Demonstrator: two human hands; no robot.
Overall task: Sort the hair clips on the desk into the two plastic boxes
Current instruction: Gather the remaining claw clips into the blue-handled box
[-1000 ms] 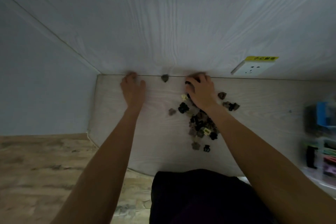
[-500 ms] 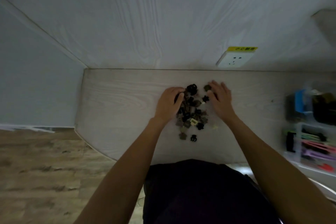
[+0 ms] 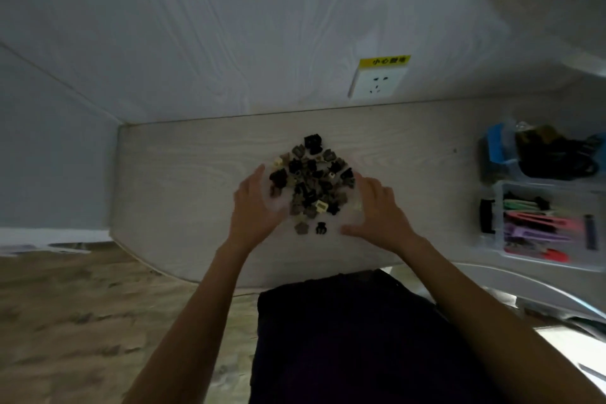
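Desk (image 3: 196, 180), centre: heap of small hair clips (image 3: 313, 179). Two plastic boxes (image 3: 544, 223) stand well apart at the right edge. Left hand (image 3: 254, 207) and right hand (image 3: 377, 210) flank the heap, fingers spread, holding nothing; the right hand is nearer the boxes.

The room is dim and bluish-grey, so the pile of clips (image 3: 311, 179) on the desk (image 3: 183, 174) reads mostly as dark lumps with little colour. Both hands (image 3: 255, 207) are smeared by motion blur, and the boxes (image 3: 541, 220) at the right edge look soft. The wide lens bends the wall (image 3: 229, 26) and stretches the corners.
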